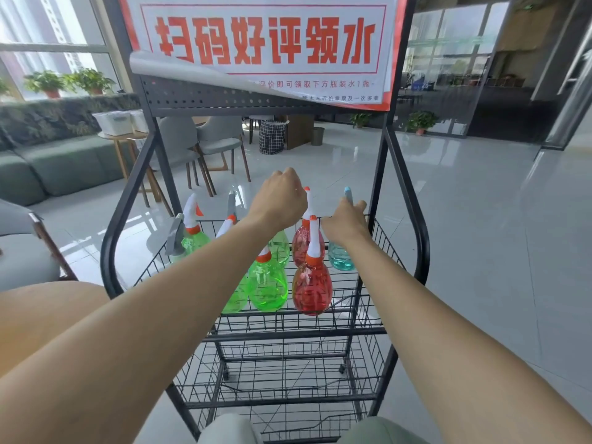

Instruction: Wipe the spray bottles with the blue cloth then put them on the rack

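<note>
A black wire rack (420, 238) stands in front of me, and several spray bottles stand on its top shelf. At the front are a red bottle (312, 291) and a green one (268, 291). Behind them stand another red bottle (300, 243), more green ones (194, 241) and a grey-headed bottle (174, 240). My right hand (346, 221) grips the head of a teal bottle (341, 259) at the back right, its blue nozzle poking above my fingers. My left hand (282, 197) is curled over the top of a back green bottle (280, 248), hiding its head. No blue cloth is visible.
A large red-and-white sign (262, 40) hangs on the rack's upper panel, just above my hands. Two lower wire shelves (288, 398) sit below. A tan rounded surface (41, 318) is at my left. A sofa (48, 168) and chairs (221, 139) stand beyond on the glossy floor.
</note>
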Demonstrator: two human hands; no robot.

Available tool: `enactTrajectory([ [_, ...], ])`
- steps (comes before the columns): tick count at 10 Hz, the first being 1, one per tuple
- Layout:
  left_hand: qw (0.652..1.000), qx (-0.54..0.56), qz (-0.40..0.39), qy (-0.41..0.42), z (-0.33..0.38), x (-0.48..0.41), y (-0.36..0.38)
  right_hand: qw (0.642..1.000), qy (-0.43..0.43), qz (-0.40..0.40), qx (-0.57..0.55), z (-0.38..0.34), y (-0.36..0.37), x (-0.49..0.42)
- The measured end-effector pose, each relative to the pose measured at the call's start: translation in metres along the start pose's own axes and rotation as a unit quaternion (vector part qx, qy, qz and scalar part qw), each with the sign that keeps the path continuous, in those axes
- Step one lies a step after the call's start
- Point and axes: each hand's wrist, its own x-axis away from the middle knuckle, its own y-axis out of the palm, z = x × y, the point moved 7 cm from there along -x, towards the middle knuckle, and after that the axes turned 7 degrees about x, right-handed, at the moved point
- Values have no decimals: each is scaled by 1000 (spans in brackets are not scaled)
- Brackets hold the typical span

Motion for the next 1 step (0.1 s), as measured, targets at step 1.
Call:
enactTrajectory([
  [1,1000,19,11,1,6,1,-17,997,4,66,38,-12,-22,5],
])
